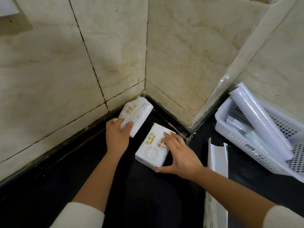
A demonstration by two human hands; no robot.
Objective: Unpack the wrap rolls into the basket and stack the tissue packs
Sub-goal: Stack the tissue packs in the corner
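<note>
Two white tissue packs with green and red print lie on the black counter near the tiled corner. My left hand (117, 135) grips the near end of the far pack (137, 112), which is tilted against the wall. My right hand (178, 151) holds the nearer pack (152, 148), thumb at its front edge and fingers over its right side. At the right stands a white perforated basket (236, 142) holding wrap rolls (261, 119), one long roll leaning out over its rim.
An opened white cardboard box (217, 178) lies flat on the black counter (148, 203) between my right arm and the basket. Beige tiled walls close in the corner behind the packs, and a wall pillar juts out beside the basket.
</note>
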